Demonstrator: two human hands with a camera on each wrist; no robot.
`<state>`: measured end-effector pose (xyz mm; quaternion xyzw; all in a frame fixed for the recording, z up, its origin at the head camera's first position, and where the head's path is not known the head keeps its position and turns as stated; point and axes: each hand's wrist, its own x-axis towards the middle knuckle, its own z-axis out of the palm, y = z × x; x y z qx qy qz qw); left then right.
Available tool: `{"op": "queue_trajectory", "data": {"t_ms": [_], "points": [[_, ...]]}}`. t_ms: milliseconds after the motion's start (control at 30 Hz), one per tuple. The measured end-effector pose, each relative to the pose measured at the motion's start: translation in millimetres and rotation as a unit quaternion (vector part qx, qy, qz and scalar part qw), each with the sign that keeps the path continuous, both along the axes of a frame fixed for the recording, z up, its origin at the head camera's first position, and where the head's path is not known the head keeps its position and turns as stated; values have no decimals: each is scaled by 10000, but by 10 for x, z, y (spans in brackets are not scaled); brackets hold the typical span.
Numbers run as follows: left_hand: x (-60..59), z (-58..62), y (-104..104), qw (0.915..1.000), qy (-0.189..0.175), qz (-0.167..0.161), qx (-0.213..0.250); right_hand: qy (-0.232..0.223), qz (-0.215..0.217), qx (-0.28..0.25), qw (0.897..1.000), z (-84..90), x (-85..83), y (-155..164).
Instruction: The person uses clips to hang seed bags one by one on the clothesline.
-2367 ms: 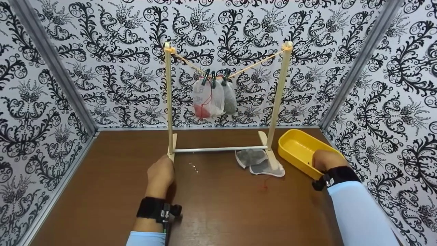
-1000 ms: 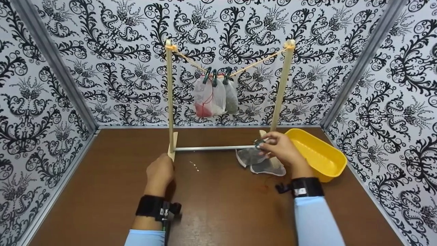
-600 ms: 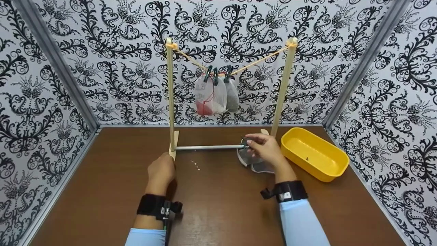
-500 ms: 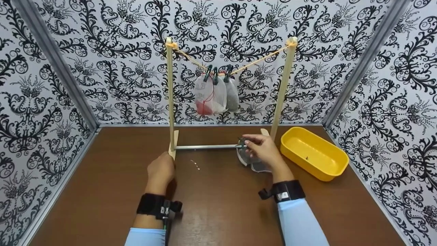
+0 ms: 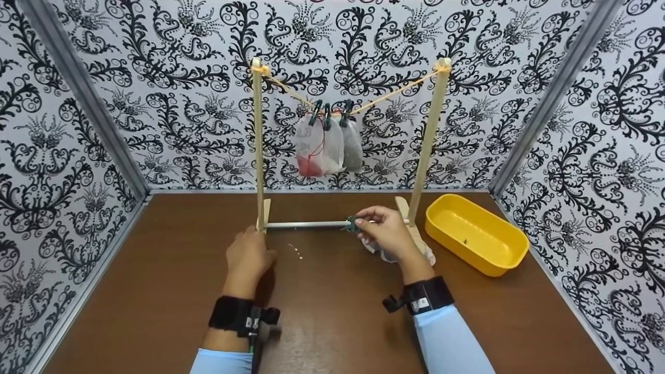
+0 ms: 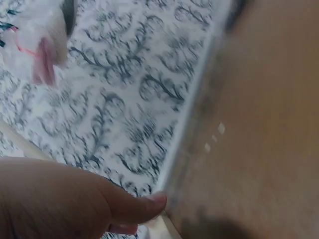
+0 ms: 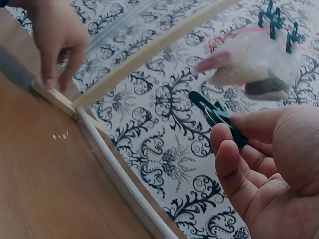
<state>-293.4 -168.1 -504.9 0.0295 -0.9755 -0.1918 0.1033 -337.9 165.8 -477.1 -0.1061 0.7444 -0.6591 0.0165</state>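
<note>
My right hand (image 5: 382,231) pinches a dark green clothespin (image 5: 352,224) between thumb and fingers, just above the metal cross rod (image 5: 306,225) of a wooden drying rack. The right wrist view shows the clothespin (image 7: 217,115) sticking out past my fingertips (image 7: 227,154). My left hand (image 5: 249,254) is at the rack's left foot (image 5: 266,212), its fingertips (image 7: 60,79) pressing down on the wooden foot (image 7: 52,94). Three mesh bags (image 5: 324,145) hang from clips on the sagging cord. Two more mesh bags (image 5: 423,254) lie on the table, partly under my right hand.
A yellow plastic tub (image 5: 475,239) sits at the right, beside the rack's right foot (image 5: 402,208). Small white crumbs (image 5: 297,250) lie on the brown table between my hands. Patterned walls close in the table on three sides.
My right hand came out of the yellow tub with the green clothespin and moved left along the rod. My left hand stayed at the left foot, shifting slightly.
</note>
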Motion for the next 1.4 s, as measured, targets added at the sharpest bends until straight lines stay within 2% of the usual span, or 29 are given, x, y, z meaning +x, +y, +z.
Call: {"op": "queue_trajectory", "data": {"t_ms": [100,200,400,533,833,1000,1133,1267,1400], "points": [[63,136,105,9986,393,-337,126,7,97,131,9999,20,36,-54],[139,293,264,9934,778,-791,275,20,186,278,9994,43,80,-105],[278,540,583,9731,1252,-1756,811,239,675,299,9970,86,179,-213],[353,628,686,9629,1387,-2149,864,433,1028,304,9933,136,247,-277],[450,708,730,9612,1488,-2292,375,441,1219,290,9911,190,301,-310],[449,704,730,9591,1668,-2285,16,421,1277,311,9904,199,299,-291],[444,682,702,9541,1851,-2353,-41,402,1255,409,9904,202,282,-249],[431,655,662,9491,2120,-2331,-10,381,1011,571,9925,182,236,-163],[413,643,627,9431,2492,-2201,-50,362,440,1089,9924,118,157,-34]]}}
